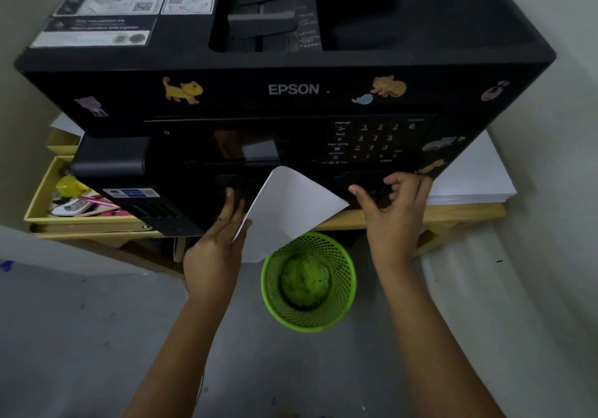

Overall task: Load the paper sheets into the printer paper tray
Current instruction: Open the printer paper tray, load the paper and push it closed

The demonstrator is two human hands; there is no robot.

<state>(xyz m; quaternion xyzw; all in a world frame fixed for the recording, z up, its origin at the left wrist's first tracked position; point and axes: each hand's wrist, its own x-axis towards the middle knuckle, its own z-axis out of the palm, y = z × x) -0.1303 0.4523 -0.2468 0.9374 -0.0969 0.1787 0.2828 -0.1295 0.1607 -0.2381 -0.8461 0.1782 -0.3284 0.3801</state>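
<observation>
Our left hand pinches a white sheet by its lower edge, holding it tilted against the front of the printer. Our right hand rests on the printer's lower front, fingers loosely spread and holding nothing, near a paper stack.

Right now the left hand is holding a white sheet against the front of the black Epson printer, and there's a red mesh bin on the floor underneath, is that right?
Not quite: the mesh bin is green, not red, as the head view shows. The rest holds: the left hand holds a white sheet against the front of the black Epson printer, and the bin stands on the floor underneath.
</observation>
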